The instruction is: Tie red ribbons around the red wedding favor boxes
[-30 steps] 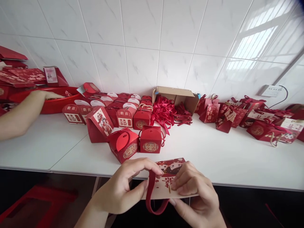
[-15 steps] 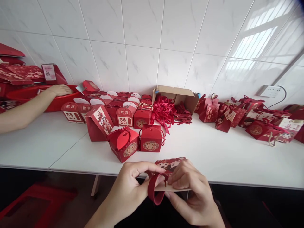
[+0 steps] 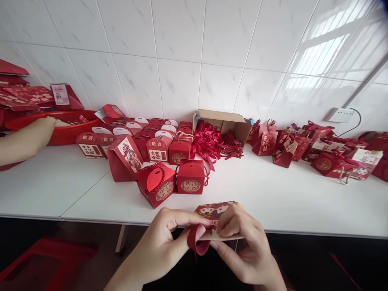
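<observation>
Near the table's front edge, both hands are closed around a red gift box (image 3: 206, 209) printed with cartoon figures. My left hand (image 3: 163, 240) pinches a looped dark red ribbon (image 3: 203, 247), its thumb inside the loop. On the other side, my right hand (image 3: 247, 240) grips the box's pale-edged flap, thumb below and fingers on top. Part of the ribbon and much of the box are hidden by my fingers. Just beyond stand a red box with a rope handle (image 3: 156, 184) and another red box with gold print (image 3: 190, 178).
Rows of red boxes (image 3: 157, 149) stand by the tiled wall, beside a cardboard box (image 3: 222, 116) with red ribbons (image 3: 207, 139) spilling out. Finished-looking gift boxes (image 3: 263, 139) line the right. At left, another person's hand (image 3: 45, 125) reaches into a red basin (image 3: 69, 131).
The ribbon loop has been drawn a little smaller and my left thumb now shows inside it. The other person's hand has moved left over the basin.
</observation>
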{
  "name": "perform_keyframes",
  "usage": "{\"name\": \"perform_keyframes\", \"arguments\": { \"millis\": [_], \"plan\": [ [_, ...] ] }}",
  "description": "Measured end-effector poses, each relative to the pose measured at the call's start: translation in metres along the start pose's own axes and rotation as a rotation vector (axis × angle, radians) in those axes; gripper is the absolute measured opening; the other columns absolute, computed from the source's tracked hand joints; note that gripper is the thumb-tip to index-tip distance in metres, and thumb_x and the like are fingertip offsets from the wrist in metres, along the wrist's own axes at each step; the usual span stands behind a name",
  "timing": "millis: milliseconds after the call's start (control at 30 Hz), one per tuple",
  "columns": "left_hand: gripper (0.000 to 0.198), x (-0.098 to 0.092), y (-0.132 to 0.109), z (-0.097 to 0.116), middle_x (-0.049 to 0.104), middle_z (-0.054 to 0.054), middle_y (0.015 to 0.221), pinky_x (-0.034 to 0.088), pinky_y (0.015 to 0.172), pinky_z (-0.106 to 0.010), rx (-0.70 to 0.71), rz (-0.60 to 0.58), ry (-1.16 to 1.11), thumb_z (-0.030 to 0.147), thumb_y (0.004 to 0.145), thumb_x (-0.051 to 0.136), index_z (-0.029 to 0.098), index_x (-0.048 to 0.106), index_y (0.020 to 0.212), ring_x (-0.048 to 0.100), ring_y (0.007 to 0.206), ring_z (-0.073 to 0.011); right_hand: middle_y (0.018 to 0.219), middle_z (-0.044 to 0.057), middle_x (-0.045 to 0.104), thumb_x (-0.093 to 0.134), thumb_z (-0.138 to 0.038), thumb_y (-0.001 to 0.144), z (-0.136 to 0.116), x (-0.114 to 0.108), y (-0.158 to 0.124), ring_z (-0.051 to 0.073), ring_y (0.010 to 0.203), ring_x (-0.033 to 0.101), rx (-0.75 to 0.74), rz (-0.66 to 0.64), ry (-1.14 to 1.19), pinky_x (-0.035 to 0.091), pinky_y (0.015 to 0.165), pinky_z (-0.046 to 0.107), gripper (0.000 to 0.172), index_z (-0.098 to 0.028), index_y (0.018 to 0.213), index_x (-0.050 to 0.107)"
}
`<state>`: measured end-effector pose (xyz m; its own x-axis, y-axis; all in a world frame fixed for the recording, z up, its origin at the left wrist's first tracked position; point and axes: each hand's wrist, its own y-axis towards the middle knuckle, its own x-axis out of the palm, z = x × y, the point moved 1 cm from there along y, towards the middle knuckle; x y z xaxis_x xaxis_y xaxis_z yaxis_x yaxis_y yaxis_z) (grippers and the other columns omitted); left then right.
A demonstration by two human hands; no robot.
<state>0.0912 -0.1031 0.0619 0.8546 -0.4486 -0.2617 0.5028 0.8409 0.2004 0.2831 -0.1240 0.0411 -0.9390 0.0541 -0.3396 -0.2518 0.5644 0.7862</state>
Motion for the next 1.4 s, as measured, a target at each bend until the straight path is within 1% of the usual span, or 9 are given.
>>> {"name": "perform_keyframes", "arguments": {
  "millis": [233,467,567,767,900,967,1100,1233,1400],
  "plan": [
    [0.022,0.003,0.005,-0.001,0.078,-0.008,0.093,0.055,0.076,-0.026,-0.047,-0.028,-0.075,0.030,0.089,0.062,0.018,0.077,0.099,0.071,0.087,-0.0214,0.079,0.001,0.056,0.067,-0.005,0.078,0.001,-0.001,-0.002,0.015,0.072,0.054,0.030,-0.004,0.010,0.042,0.069,0.034,0.024,-0.019,0.084,0.047],
    [0.019,0.003,0.005,-0.001,0.076,-0.006,0.086,0.051,0.083,-0.027,-0.049,-0.085,-0.063,0.029,0.090,0.060,0.018,0.075,0.094,0.068,0.094,-0.0216,0.082,0.001,0.058,0.067,-0.006,0.079,0.001,-0.002,-0.003,0.014,0.073,0.054,0.023,-0.011,0.005,0.041,0.070,0.034,0.024,-0.019,0.085,0.048],
    [0.019,0.004,0.005,-0.002,0.075,-0.007,0.095,0.051,0.083,-0.028,-0.057,-0.097,-0.093,0.029,0.091,0.058,0.019,0.073,0.094,0.067,0.097,-0.0220,0.080,0.001,0.057,0.067,-0.007,0.079,0.001,-0.002,-0.002,0.014,0.071,0.054,0.015,-0.014,-0.004,0.041,0.069,0.033,0.024,-0.020,0.085,0.048],
    [0.020,0.004,0.007,0.002,0.073,-0.005,0.087,0.050,0.073,-0.024,-0.028,-0.073,-0.050,0.033,0.091,0.058,0.018,0.071,0.090,0.066,0.077,-0.0158,0.079,0.000,0.057,0.067,-0.009,0.081,0.000,-0.001,-0.002,0.015,0.073,0.056,0.047,-0.019,0.001,0.042,0.072,0.034,0.024,-0.021,0.084,0.047],
    [0.023,0.003,0.010,-0.004,0.071,-0.005,0.084,0.049,0.065,-0.022,-0.029,-0.110,-0.148,0.036,0.089,0.060,0.017,0.072,0.088,0.061,0.064,-0.0114,0.078,-0.001,0.057,0.068,-0.013,0.082,0.001,0.000,-0.003,0.015,0.073,0.057,0.055,-0.014,0.009,0.043,0.077,0.037,0.023,-0.021,0.083,0.046],
    [0.022,0.001,0.012,-0.009,0.071,-0.006,0.085,0.049,0.063,-0.022,-0.037,-0.140,-0.210,0.036,0.085,0.065,0.017,0.073,0.088,0.061,0.067,-0.0127,0.078,-0.001,0.058,0.068,-0.015,0.082,0.002,0.000,-0.003,0.015,0.074,0.057,0.049,-0.006,0.035,0.044,0.077,0.036,0.022,-0.021,0.083,0.047],
    [0.016,-0.002,0.016,-0.013,0.074,-0.009,0.087,0.052,0.075,-0.027,-0.031,-0.238,-0.186,0.030,0.082,0.069,0.016,0.075,0.087,0.067,0.081,-0.0191,0.077,0.000,0.059,0.070,-0.021,0.082,0.003,0.002,-0.004,0.016,0.073,0.057,0.056,0.000,0.135,0.046,0.068,0.032,0.020,-0.021,0.083,0.050],
    [0.010,-0.001,0.019,-0.011,0.076,-0.009,0.083,0.052,0.075,-0.028,0.029,-0.245,-0.107,0.025,0.081,0.071,0.017,0.077,0.083,0.068,0.080,-0.0196,0.076,0.001,0.057,0.070,-0.026,0.083,0.006,0.005,-0.009,0.017,0.072,0.057,0.065,0.043,0.233,0.048,0.065,0.032,0.019,-0.022,0.083,0.051],
    [0.013,0.003,0.014,-0.007,0.076,-0.011,0.086,0.053,0.077,-0.028,0.190,-0.243,-0.134,0.023,0.085,0.067,0.020,0.078,0.091,0.070,0.085,-0.0214,0.074,0.002,0.054,0.071,-0.035,0.081,0.011,0.010,-0.018,0.016,0.066,0.055,0.193,0.119,0.354,0.047,0.060,0.031,0.025,-0.022,0.080,0.050]
  ]
}}
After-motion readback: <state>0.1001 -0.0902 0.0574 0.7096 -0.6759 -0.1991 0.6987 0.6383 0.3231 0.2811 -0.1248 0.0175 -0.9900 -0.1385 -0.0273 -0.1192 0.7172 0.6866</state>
